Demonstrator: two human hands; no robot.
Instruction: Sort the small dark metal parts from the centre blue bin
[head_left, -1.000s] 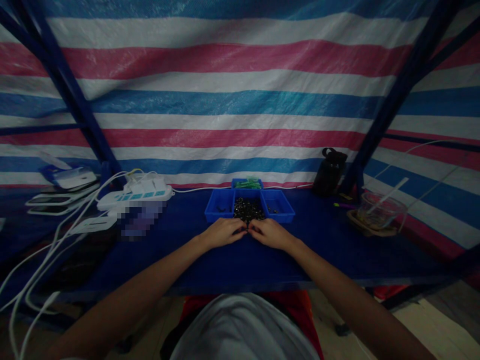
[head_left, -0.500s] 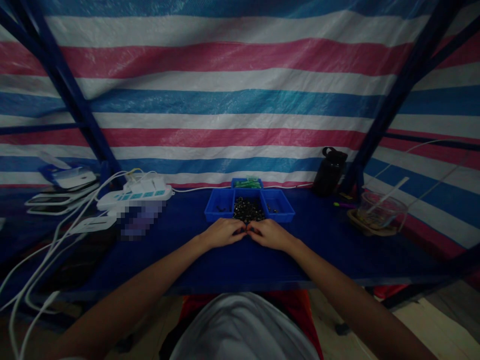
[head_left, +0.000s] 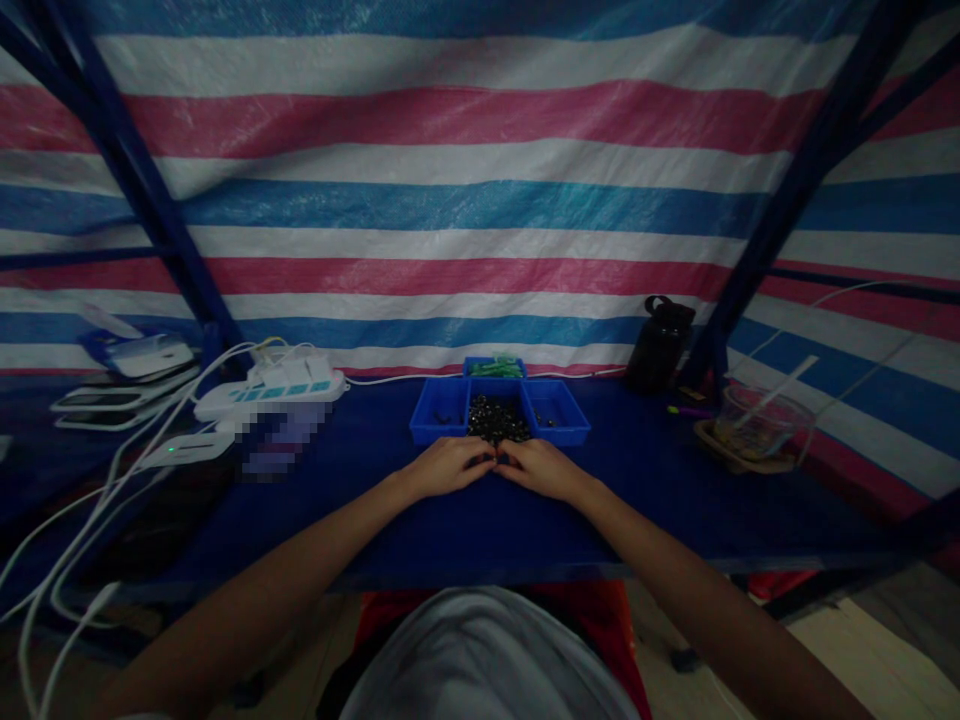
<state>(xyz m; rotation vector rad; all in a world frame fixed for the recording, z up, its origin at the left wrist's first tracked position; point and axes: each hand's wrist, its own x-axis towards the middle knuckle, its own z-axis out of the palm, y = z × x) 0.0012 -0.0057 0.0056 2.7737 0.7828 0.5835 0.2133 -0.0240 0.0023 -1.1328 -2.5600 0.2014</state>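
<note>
My left hand (head_left: 448, 464) and my right hand (head_left: 537, 467) rest on the blue table (head_left: 390, 500), fingertips pinched together and nearly touching each other. Whatever they pinch is too small and dark to make out. Just beyond the fingertips stands a blue tray (head_left: 439, 408) with several compartments. Its middle compartment holds a heap of small dark parts (head_left: 496, 417). The right compartment (head_left: 555, 410) holds a few bits. Green pieces (head_left: 495, 368) lie in the rear compartment.
A white power strip (head_left: 270, 392) with white cables (head_left: 112, 480) sits at the left, beside stacked flat devices (head_left: 120, 400). A dark bottle (head_left: 658, 343) stands at the back right. A glass bowl (head_left: 759, 420) on a wooden coaster sits at the right. A striped tarp (head_left: 480, 200) hangs behind.
Both hands stay pinched together in front of the tray, with only slight finger shifts.
</note>
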